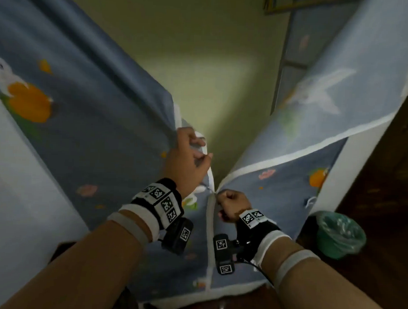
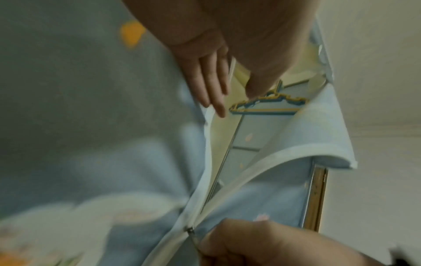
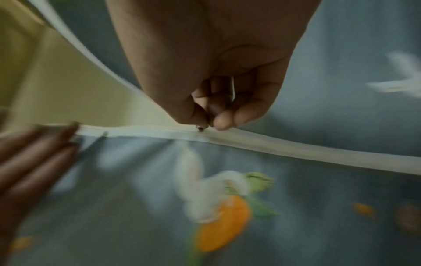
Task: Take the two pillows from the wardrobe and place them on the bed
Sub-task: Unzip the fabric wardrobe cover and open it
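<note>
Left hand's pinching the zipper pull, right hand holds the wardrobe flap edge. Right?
Swapped. The right hand pinches the zipper pull, clearest in the right wrist view; the left hand holds the flap edge of the fabric wardrobe.

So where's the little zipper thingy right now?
The zipper pull is pinched in the right hand, low on the white zip strip, just below the left hand holding the left flap.
</note>
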Action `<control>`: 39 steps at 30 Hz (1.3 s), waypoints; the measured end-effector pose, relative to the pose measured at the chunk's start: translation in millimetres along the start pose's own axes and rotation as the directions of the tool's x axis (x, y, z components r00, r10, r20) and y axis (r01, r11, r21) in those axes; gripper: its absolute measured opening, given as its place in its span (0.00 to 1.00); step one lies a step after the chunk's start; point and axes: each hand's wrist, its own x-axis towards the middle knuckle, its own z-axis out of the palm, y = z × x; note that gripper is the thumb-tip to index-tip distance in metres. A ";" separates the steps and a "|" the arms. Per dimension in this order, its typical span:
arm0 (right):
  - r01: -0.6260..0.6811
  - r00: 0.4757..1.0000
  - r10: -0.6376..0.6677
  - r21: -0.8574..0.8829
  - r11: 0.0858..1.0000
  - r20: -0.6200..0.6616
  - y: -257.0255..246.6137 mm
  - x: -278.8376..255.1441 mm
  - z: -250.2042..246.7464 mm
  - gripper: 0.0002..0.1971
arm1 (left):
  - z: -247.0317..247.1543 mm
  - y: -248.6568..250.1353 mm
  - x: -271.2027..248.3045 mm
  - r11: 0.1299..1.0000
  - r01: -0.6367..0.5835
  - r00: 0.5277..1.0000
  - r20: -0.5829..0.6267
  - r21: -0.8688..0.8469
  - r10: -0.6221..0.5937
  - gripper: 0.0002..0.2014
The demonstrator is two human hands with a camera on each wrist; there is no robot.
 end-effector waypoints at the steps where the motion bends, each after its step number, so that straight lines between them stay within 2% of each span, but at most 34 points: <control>1: -0.041 0.999 0.041 -0.008 0.999 0.002 23.4 0.9 2.8 0.09 | 6.8 -15.6 -17.8 0.996 0.070 0.997 -0.020 -0.052 -0.072 0.24; 2: -0.075 0.997 0.075 -0.017 0.997 0.001 45.2 3.1 6.0 0.09 | 13.5 -29.8 -33.8 0.987 0.145 0.989 -0.011 -0.062 -0.146 0.21; 4: -0.119 0.993 0.119 -0.028 0.993 -0.002 85.5 6.3 11.5 0.10 | 27.4 -60.7 -64.6 0.960 0.279 0.959 0.046 0.035 -0.281 0.14; 6: -0.134 0.991 0.134 -0.026 0.991 -0.002 120.2 9.7 15.2 0.10 | 43.3 -87.8 -94.0 0.908 0.409 0.901 0.112 0.093 -0.418 0.21; 10: -0.158 0.987 0.157 0.010 0.987 0.038 177.0 30.3 16.2 0.12 | 82.2 -133.2 -142.0 0.734 0.648 0.723 0.138 0.202 -0.676 0.32; 12: -0.120 0.991 0.119 0.006 0.993 0.054 203.0 42.9 18.1 0.12 | 103.9 -157.5 -159.4 0.675 0.695 0.657 0.161 0.248 -0.736 0.36; 14: -0.068 0.996 0.069 -0.008 0.998 0.057 226.5 55.8 20.0 0.11 | 123.2 -183.6 -171.4 0.633 0.720 0.615 0.161 0.283 -0.772 0.39; 15: -0.054 0.997 0.055 -0.018 0.998 0.056 237.7 62.4 20.7 0.10 | 131.6 -196.8 -176.4 0.621 0.723 0.613 0.134 0.303 -0.779 0.40; 18: -0.026 0.997 0.029 -0.041 0.999 0.075 274.0 88.0 25.9 0.09 | 154.1 -241.3 -187.1 0.630 0.677 0.673 0.026 0.381 -0.739 0.40; 20: -0.010 0.997 0.015 -0.070 0.997 0.070 304.9 105.2 31.6 0.12 | 165.1 -270.2 -192.6 0.637 0.694 0.694 -0.075 0.335 -0.716 0.38; 22: -0.005 0.998 0.010 -0.088 0.996 0.066 337.9 117.8 37.7 0.15 | 169.8 -294.8 -200.4 0.654 0.688 0.719 -0.174 0.315 -0.673 0.34; 25: -0.001 0.998 0.004 -0.052 0.999 0.056 383.3 135.1 45.0 0.15 | 180.9 -328.1 -221.1 0.704 0.641 0.767 -0.228 0.306 -0.600 0.26; 28: -0.004 0.997 0.010 -0.081 0.997 0.070 429.0 150.4 49.0 0.11 | 202.8 -360.8 -247.4 0.710 0.671 0.741 -0.188 0.213 -0.644 0.34; 30: -0.038 0.996 0.048 -0.120 0.992 0.077 461.8 156.6 50.1 0.11 | 215.4 -382.9 -261.2 0.707 0.683 0.730 -0.161 0.185 -0.664 0.29; 32: -0.078 0.992 0.087 -0.090 0.993 0.097 491.5 162.9 52.5 0.14 | 221.2 -401.6 -270.5 0.747 0.638 0.769 -0.202 0.188 -0.606 0.24; 34: -0.084 0.989 0.089 -0.042 0.996 0.121 511.9 172.5 58.0 0.16 | 222.6 -417.4 -279.6 0.795 0.584 0.799 -0.288 0.164 -0.527 0.25; 35: -0.083 0.988 0.085 -0.021 0.996 0.126 519.7 177.5 61.0 0.16 | 221.8 -426.9 -284.6 0.817 0.565 0.798 -0.327 0.115 -0.506 0.28; 39: -0.087 0.987 0.085 0.010 0.996 0.133 551.3 188.3 65.3 0.15 | 217.8 -448.7 -308.0 0.852 0.497 0.740 -0.433 -0.164 -0.514 0.38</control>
